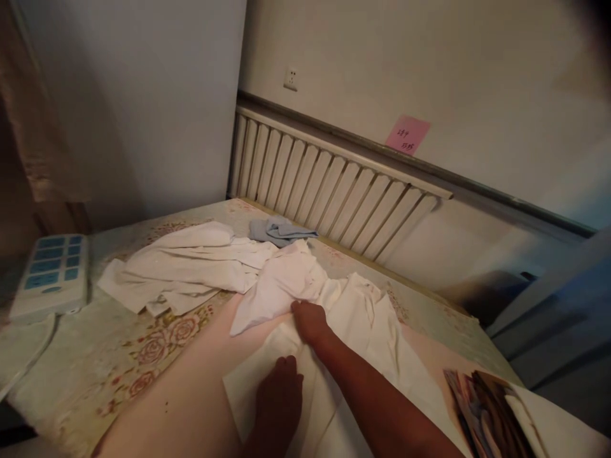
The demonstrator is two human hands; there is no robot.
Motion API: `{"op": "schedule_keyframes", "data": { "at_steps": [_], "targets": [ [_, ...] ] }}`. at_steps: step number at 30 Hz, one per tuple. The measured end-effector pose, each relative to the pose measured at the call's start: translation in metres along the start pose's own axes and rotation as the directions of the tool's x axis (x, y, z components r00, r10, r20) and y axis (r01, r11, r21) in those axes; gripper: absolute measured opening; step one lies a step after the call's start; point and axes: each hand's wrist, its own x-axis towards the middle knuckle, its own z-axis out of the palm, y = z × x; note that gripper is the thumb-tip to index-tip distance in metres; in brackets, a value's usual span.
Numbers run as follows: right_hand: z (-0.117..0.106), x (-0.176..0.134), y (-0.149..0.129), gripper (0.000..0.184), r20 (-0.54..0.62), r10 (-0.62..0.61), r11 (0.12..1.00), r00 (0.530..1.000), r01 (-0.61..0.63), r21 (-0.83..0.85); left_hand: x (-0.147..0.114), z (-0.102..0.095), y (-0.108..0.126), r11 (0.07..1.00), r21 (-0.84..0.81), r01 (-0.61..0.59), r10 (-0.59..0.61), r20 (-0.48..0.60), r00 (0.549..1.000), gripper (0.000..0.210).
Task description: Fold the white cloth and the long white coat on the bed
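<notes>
A white garment (329, 407) lies spread and partly creased over a pinkish cloth on the bed-like surface. My right hand (309, 319) is closed on its upper part, thumb and fingers pinching the fabric. Lower and to the left, my left hand (280, 391) rests on a flat panel of the same garment, its fingers bent and drawn together; the fingertips are partly hidden in shadow. Just beyond my right hand sits a bunched white cloth (281, 277). Farther left lies another crumpled white garment (186, 264).
A folded blue-grey cloth (281, 230) lies near the radiator (329, 184). At the left edge stands a white power strip (52, 277) with blue socket panels and a cord. The pinkish cloth (176, 388) covers part of a floral sheet (157, 346). A dark printed picture (491, 413) shows lower right.
</notes>
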Motion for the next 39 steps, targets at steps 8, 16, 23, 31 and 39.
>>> {"op": "schedule_keyframes", "data": {
  "at_steps": [8,16,23,31,39],
  "targets": [
    [-0.025,0.005,0.023,0.018,-0.215,0.058,0.989,0.975,-0.027,0.147,-0.002,-0.005,0.005,1.0,-0.016,-0.007,0.008,0.031,0.999,0.028],
    [-0.063,0.024,0.073,0.031,-0.357,0.195,0.927,0.913,-0.051,0.373,-0.008,-0.019,0.014,0.999,-0.025,-0.03,0.031,0.042,0.999,0.025],
    [-0.034,0.015,0.034,0.025,-0.205,-0.047,0.969,0.978,0.095,0.227,-0.006,-0.014,0.011,0.999,-0.032,-0.037,0.039,0.037,0.999,0.026],
    [0.003,0.002,-0.005,0.022,0.115,-0.21,0.978,0.971,0.21,0.01,-0.01,-0.029,0.017,1.0,-0.012,-0.003,0.003,0.027,1.0,0.026],
    [-0.008,-0.006,-0.004,0.015,-0.016,-0.165,0.978,0.986,0.165,0.128,-0.009,-0.028,0.016,1.0,-0.005,-0.006,0.006,0.058,0.998,0.027]
  ]
}}
